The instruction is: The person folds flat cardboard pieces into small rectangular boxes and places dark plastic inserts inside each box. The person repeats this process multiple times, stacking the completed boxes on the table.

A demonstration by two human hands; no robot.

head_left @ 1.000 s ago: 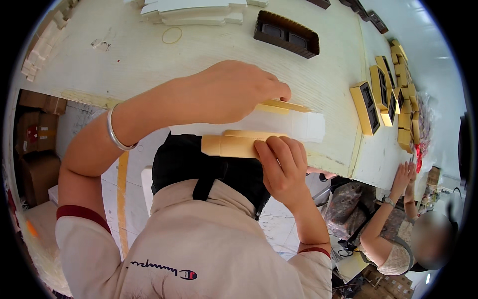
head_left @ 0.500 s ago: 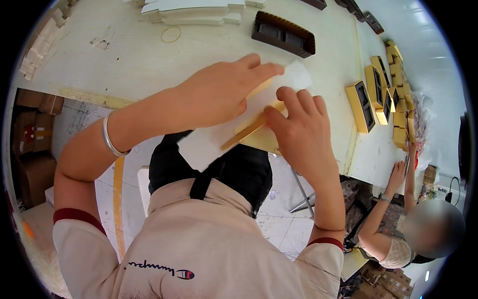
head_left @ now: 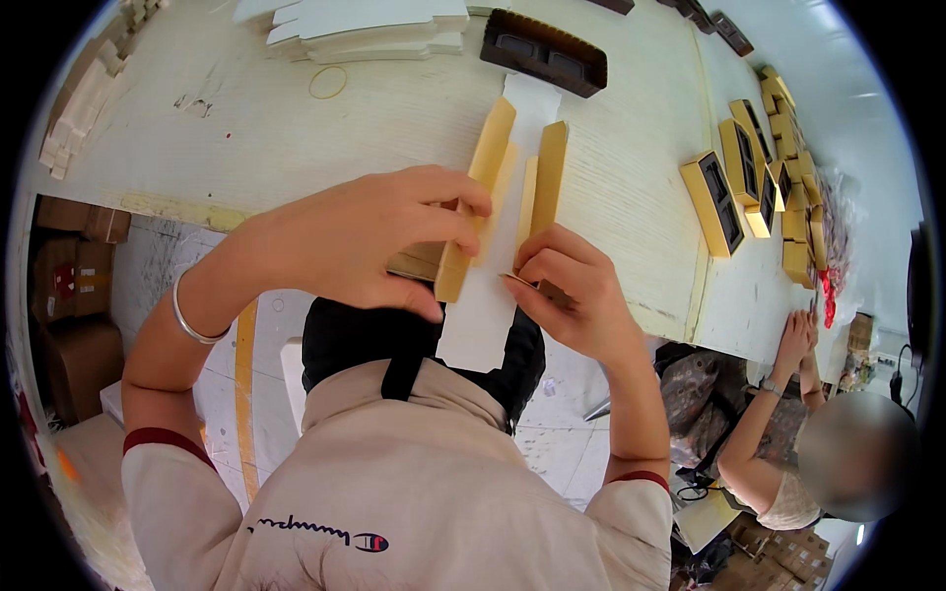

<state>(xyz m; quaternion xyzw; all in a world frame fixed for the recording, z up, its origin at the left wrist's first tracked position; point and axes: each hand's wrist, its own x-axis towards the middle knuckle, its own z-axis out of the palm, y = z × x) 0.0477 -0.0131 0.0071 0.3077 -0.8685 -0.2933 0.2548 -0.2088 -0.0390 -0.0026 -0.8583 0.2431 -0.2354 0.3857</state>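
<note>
A flat carton lies lengthwise before me, its white middle strip reaching past the table's near edge over my lap. Two long gold side panels stand up along it, with narrow inner flaps beside them. My left hand curls its fingers over the left gold panel, thumb low by that panel's near end. At the near end of the right gold panel, my right hand pinches a small flap between thumb and fingers. Just beyond the carton's far end sits a dark brown plastic tray with recesses.
White flat cartons are stacked at the back, near a rubber band. Several gold boxes with dark inserts stand at the right. A co-worker's hands are at the table's right end. Brown cardboard boxes fill a space at lower left.
The carton has swung from slanting to nearly straight ahead, and its two gold side panels now stand up. My left hand has moved back toward me and the right hand lower, pinching a near flap.
</note>
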